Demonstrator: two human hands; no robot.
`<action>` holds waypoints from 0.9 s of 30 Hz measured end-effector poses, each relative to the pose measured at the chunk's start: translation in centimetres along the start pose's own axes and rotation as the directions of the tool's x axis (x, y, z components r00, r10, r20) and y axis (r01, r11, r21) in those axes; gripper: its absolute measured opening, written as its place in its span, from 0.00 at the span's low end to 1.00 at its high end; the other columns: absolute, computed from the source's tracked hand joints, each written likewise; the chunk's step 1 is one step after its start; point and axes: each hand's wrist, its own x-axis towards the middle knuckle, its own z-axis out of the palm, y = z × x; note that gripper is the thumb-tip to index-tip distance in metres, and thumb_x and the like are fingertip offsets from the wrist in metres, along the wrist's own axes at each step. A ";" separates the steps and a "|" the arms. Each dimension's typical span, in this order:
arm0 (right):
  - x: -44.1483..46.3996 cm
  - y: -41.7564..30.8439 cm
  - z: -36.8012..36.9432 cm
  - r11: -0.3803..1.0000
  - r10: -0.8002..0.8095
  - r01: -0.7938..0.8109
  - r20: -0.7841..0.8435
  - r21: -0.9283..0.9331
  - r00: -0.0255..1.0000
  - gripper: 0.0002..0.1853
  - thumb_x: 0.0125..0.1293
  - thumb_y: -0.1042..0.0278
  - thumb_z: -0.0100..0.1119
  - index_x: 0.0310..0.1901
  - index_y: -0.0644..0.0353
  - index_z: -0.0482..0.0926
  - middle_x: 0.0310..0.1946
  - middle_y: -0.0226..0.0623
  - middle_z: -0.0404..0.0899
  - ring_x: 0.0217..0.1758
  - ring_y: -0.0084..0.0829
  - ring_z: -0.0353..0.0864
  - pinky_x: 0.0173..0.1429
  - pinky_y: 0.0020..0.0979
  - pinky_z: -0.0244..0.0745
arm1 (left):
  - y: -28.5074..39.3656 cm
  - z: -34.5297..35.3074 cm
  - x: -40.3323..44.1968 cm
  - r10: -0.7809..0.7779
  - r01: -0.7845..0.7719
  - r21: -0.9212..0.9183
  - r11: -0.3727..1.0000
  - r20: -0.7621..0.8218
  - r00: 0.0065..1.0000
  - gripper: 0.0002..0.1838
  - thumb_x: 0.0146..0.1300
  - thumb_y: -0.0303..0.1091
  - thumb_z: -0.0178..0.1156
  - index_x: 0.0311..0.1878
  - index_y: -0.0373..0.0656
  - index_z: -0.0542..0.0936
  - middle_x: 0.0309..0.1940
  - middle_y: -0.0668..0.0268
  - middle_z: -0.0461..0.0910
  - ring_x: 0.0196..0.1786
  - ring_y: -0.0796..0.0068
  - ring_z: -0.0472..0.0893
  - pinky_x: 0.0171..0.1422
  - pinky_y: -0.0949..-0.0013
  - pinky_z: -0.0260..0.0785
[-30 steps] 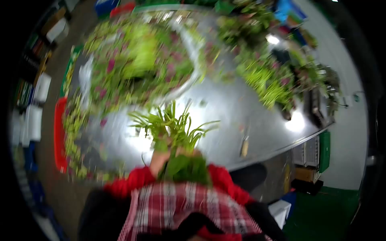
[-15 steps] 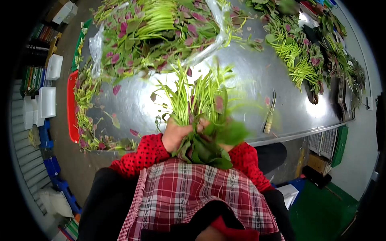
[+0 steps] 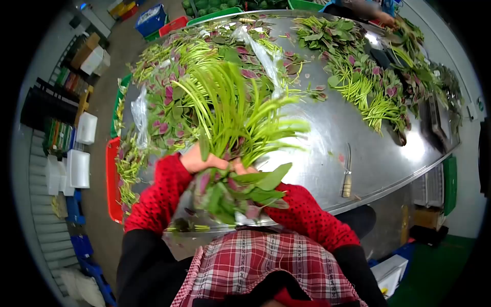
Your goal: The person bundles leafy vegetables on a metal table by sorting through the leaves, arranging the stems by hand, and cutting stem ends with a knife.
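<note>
Both my hands are closed around one bunch of amaranth, its pale green stems fanned out away from me and its green and purple leaves hanging toward my apron. My left hand grips the bunch from the left, at the neck between stems and leaves. Close beside it, my right hand wraps the same neck, partly hidden by leaves. Motion blurs the stem ends. Behind the bunch lies a large heap of loose amaranth on the metal table.
A thin curved knife with a wooden handle lies on the table at right. Bundled greens line the far right. Clear plastic film crosses the heap. A red crate stands left. Another person's hand is at the top right.
The bunch has shifted slightly left, and its stems now fan wider. My hands keep their grip on it. The camera view has tilted up, showing more of the table's far end.
</note>
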 end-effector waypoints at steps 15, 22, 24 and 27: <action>-10.4 -3.7 -8.2 0.823 -0.061 0.319 -0.486 0.469 0.872 0.18 0.75 0.55 0.44 0.46 0.66 0.73 0.32 0.36 0.76 0.31 0.26 0.73 0.36 0.29 0.71 | -12.8 9.7 -14.8 -0.392 0.398 -0.511 0.762 0.125 0.911 0.27 0.41 0.21 0.71 0.50 0.35 0.79 0.44 0.64 0.81 0.46 0.76 0.77 0.50 0.70 0.69; -14.4 -9.8 4.1 0.573 -0.327 0.228 0.036 -0.787 0.944 0.14 0.67 0.61 0.58 0.43 0.66 0.78 0.18 0.33 0.75 0.19 0.24 0.74 0.22 0.27 0.65 | -8.6 10.7 -14.6 -0.361 0.327 -0.501 0.801 0.031 0.932 0.33 0.44 0.24 0.69 0.58 0.37 0.73 0.47 0.67 0.78 0.45 0.75 0.76 0.50 0.70 0.69; -12.5 -7.3 5.7 0.356 -0.068 0.186 0.173 -0.916 0.983 0.17 0.58 0.56 0.67 0.37 0.64 0.81 0.18 0.48 0.76 0.19 0.39 0.77 0.24 0.34 0.69 | -7.7 10.1 -15.1 -0.382 0.375 -0.403 0.835 0.066 0.922 0.34 0.44 0.24 0.68 0.60 0.37 0.72 0.48 0.67 0.77 0.46 0.75 0.76 0.50 0.70 0.69; -10.7 -3.7 4.7 0.829 -0.263 0.279 0.103 -0.484 0.959 0.13 0.60 0.58 0.66 0.34 0.62 0.81 0.15 0.29 0.75 0.16 0.24 0.72 0.20 0.27 0.64 | -6.5 11.2 -15.3 -0.346 0.248 -0.566 0.786 -0.069 0.936 0.33 0.46 0.25 0.68 0.60 0.36 0.73 0.48 0.66 0.79 0.47 0.77 0.76 0.50 0.71 0.70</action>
